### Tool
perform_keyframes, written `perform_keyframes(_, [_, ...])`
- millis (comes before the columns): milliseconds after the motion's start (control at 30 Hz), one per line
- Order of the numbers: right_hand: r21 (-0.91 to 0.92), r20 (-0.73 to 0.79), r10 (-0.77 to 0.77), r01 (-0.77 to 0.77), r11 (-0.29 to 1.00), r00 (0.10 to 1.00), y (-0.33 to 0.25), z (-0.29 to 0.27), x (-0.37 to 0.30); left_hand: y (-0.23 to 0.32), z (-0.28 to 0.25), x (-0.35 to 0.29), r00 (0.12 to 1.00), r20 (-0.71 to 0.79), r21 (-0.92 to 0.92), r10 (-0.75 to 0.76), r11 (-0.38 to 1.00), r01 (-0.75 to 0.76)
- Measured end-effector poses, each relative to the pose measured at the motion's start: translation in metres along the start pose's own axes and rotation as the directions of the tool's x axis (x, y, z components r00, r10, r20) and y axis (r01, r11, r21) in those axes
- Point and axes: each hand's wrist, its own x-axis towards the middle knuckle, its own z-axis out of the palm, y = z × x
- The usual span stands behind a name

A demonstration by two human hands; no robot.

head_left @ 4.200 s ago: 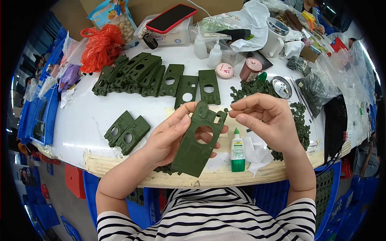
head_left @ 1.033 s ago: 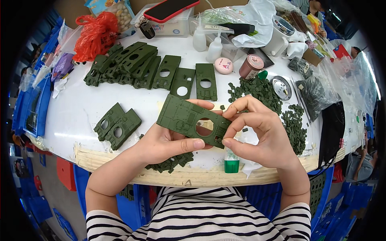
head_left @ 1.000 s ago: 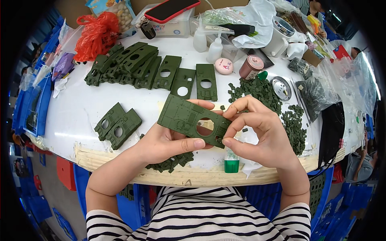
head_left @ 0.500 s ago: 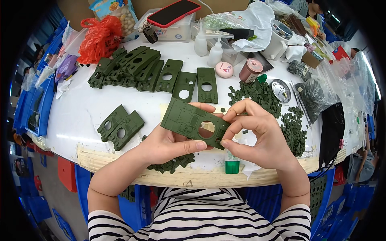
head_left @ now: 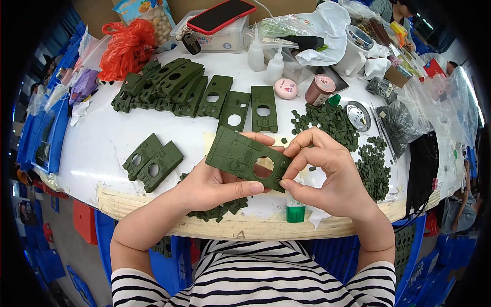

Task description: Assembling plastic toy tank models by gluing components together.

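Note:
Tilted over the table's front part is a dark green plastic model tank hull top point(head_left: 230, 153) with a large round hole. My left hand point(head_left: 217, 187) is closed on it, thumb along the near edge and fingers beneath. My right hand point(head_left: 327, 169) grips its right end, with thumb and curled fingers at the narrow edge. Whether a small piece sits between those fingertips, I cannot make out. Two similar hull tops point(head_left: 158, 165) lie to the left. Small green plastic pieces point(head_left: 220, 209) are scattered below my left hand.
More hull tops point(head_left: 176, 84) are stacked at the back left. Loose green pieces point(head_left: 327, 123) are heaped at right, near a round metal lid point(head_left: 358, 116). Squeeze bottles point(head_left: 274, 69) and a phone point(head_left: 221, 14) on a clear box stand behind. A green-capped tube point(head_left: 295, 212) is near the front edge.
The hull top has shifted very slightly, its left end dipping a little. Both hands keep their hold on it. Nothing else on the table has visibly moved.

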Motion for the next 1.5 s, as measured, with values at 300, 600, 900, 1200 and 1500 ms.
perform_keyframes(300, [0.004, 0.010, -0.020, 0.020, 1.000, 1.000, 0.000, -0.002, 0.001, 0.000, -0.002, 0.001, 1.000, 0.006, -0.036, 0.009, 0.999, -0.009])
perform_keyframes(600, [-0.465, 0.027, -0.410, 0.375, 0.802, 0.912, -0.007, 0.001, 0.002, 0.003, -0.008, 0.000, 0.995, -0.042, -0.099, 0.095, 0.990, -0.099])
perform_keyframes(900, [-0.473, -0.025, -0.457, 0.392, 0.789, 0.889, -0.005, 0.004, 0.001, 0.000, -0.008, -0.002, 0.979, 0.019, -0.072, 0.203, 0.977, -0.201])
perform_keyframes(1200, [-0.668, 0.012, -0.550, 0.416, 0.617, 0.835, -0.007, 0.011, -0.003, 0.001, -0.008, -0.004, 0.974, 0.014, -0.076, 0.228, 0.971, -0.226])
perform_keyframes(1500, [-0.640, -0.040, -0.535, 0.389, 0.662, 0.844, -0.012, 0.004, -0.005, 0.000, -0.008, -0.003, 0.969, 0.018, -0.107, 0.246, 0.964, -0.243])
